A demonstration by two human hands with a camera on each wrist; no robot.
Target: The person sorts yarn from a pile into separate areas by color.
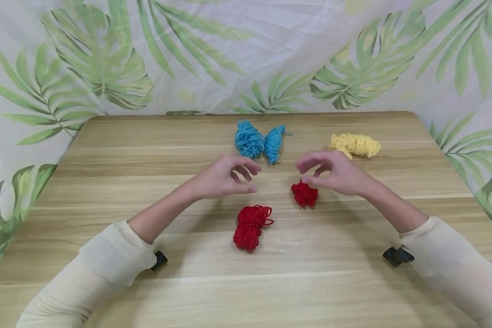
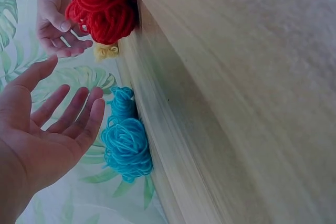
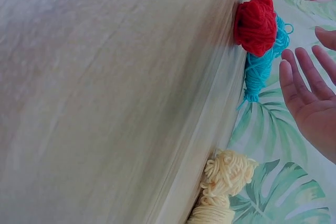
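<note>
Head view: larger red yarn (image 1: pixel 250 227), long axis roughly front-to-back.

Wood-grain surface (image 1: pixel 311 291), large red yarn (image 1: pixel 251 228), small red yarn (image 1: pixel 305 195), large blue yarn (image 1: pixel 249 140) beside small blue yarn (image 1: pixel 274 144), yellow yarn (image 1: pixel 358 146)

Bright head view, dim wrist views

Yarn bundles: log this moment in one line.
left hand: holds nothing | right hand: holds nothing, near smaller red yarn | larger red yarn, blue yarn, yellow yarn: on table
</note>
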